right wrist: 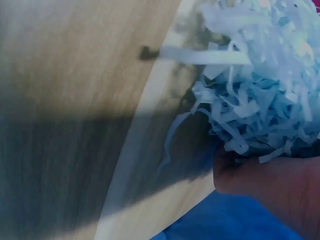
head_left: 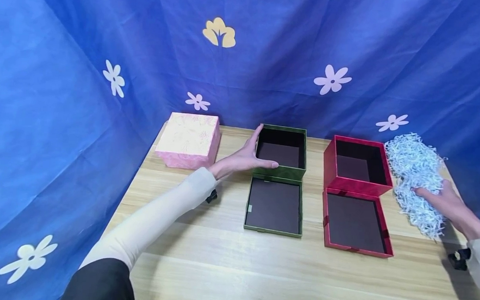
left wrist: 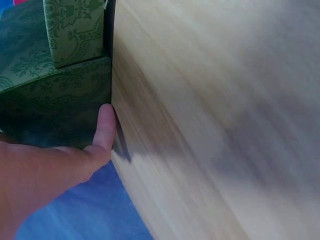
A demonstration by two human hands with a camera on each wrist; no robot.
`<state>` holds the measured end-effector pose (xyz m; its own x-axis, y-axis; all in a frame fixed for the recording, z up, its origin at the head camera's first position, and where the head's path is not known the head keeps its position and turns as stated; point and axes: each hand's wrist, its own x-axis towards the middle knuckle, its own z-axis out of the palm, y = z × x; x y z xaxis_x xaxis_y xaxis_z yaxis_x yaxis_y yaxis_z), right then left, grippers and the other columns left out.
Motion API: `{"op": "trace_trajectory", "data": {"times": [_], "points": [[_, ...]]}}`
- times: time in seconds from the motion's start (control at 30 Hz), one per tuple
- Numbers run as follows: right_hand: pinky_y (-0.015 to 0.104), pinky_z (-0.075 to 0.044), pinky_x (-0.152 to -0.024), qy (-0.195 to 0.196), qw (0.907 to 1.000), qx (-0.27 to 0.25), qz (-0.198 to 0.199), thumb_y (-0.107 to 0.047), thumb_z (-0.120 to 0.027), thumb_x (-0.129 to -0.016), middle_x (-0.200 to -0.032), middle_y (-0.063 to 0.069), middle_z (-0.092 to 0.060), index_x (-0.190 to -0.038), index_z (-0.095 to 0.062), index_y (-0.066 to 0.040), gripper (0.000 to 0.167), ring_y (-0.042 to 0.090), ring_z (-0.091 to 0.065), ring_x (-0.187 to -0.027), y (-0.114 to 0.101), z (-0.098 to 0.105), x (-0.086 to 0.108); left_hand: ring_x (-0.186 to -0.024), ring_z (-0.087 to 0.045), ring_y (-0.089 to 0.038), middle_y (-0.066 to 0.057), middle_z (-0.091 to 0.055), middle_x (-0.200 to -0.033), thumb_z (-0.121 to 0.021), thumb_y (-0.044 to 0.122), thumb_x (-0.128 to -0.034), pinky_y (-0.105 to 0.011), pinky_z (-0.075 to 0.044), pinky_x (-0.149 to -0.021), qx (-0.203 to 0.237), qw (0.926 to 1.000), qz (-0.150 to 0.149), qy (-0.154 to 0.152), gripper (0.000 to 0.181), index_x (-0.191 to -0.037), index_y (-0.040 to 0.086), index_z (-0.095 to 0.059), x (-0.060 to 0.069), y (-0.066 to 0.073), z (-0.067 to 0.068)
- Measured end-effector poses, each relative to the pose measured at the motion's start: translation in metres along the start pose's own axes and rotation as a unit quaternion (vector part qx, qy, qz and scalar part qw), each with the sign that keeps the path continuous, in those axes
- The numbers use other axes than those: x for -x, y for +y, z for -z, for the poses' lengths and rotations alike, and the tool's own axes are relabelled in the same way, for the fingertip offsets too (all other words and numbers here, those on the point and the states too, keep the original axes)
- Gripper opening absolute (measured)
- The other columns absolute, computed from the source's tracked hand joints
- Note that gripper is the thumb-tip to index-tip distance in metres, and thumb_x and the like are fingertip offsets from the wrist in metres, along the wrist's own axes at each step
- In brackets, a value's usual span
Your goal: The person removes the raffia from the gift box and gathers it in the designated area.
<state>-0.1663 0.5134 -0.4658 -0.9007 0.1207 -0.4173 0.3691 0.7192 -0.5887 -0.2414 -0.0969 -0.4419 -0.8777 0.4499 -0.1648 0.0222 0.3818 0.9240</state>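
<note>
My left hand is at the left side of an open dark green box, thumb along its front wall and fingers stretched up the side. In the left wrist view a straight finger touches the patterned green box near its lower edge. At the far right, my right hand grips the lower part of a heap of pale blue shredded paper, thumb on top; the other fingers are hidden. Paper strips spill above that hand in the right wrist view.
A green lid lies inside up before the green box. Right of it stand an open red box and its upturned lid. A closed pink box sits at left. Blue cloth hangs behind the wooden table.
</note>
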Motion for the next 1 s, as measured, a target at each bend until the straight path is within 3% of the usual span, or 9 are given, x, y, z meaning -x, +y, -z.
{"op": "trace_trajectory", "data": {"times": [0.17,0.37,0.5,0.77,1.0], "points": [[0.085,-0.021,-0.111,0.061,0.9978,0.01,-0.025,-0.058,-0.059,-0.105,-0.161,0.052,0.019,-0.157,0.021,0.021,0.124,0.072,-0.002,-0.149,-0.006,-0.006,0.008,-0.166,-0.001,-0.025,0.01,0.012,-0.18,-0.095,0.048,-0.0852,-0.058,-0.018,-0.129,-0.003,0.9998,-0.016,0.008,0.139,-0.175,0.039,0.011,0.004,-0.001,-0.002],[0.083,-0.018,-0.114,0.112,0.9935,-0.008,0.018,-0.049,-0.063,-0.106,-0.163,0.052,0.01,-0.16,0.011,0.021,0.116,0.07,-0.006,-0.151,-0.013,-0.01,0.024,-0.166,-0.005,-0.027,0.006,0.008,-0.181,-0.094,0.049,-0.0861,-0.06,-0.021,-0.128,-0.015,0.9994,-0.028,0.013,0.138,-0.175,0.035,0.01,0.01,-0.001,-0.002],[0.083,-0.015,-0.116,0.131,0.99,-0.015,0.05,-0.044,-0.064,-0.108,-0.165,0.051,0.007,-0.162,0.006,0.02,0.11,0.068,-0.004,-0.153,-0.022,-0.017,0.034,-0.165,-0.01,-0.028,0.005,0.003,-0.182,-0.094,0.046,-0.0863,-0.059,-0.025,-0.127,-0.02,0.9987,-0.039,0.025,0.136,-0.176,0.035,0.007,0.017,0.0,0.0],[0.084,-0.019,-0.114,0.177,0.9835,-0.009,0.037,-0.047,-0.062,-0.108,-0.168,0.046,0.007,-0.168,0.002,0.011,0.105,0.066,-0.005,-0.154,-0.04,-0.027,0.055,-0.163,-0.018,-0.036,0.002,-0.002,-0.181,-0.094,0.045,-0.0866,-0.055,-0.029,-0.126,-0.021,0.9979,-0.053,0.03,0.131,-0.177,0.03,0.0,0.025,0.006,0.001],[0.084,-0.017,-0.115,0.184,0.98,-0.039,0.066,-0.042,-0.062,-0.108,-0.171,0.042,0.008,-0.171,-0.001,0.006,0.1,0.064,-0.003,-0.156,-0.048,-0.036,0.069,-0.163,-0.02,-0.04,0.002,-0.002,-0.181,-0.093,0.043,-0.0881,-0.061,-0.034,-0.123,-0.019,0.9978,-0.052,0.035,0.127,-0.176,0.032,-0.002,0.034,0.008,0.001]]}}
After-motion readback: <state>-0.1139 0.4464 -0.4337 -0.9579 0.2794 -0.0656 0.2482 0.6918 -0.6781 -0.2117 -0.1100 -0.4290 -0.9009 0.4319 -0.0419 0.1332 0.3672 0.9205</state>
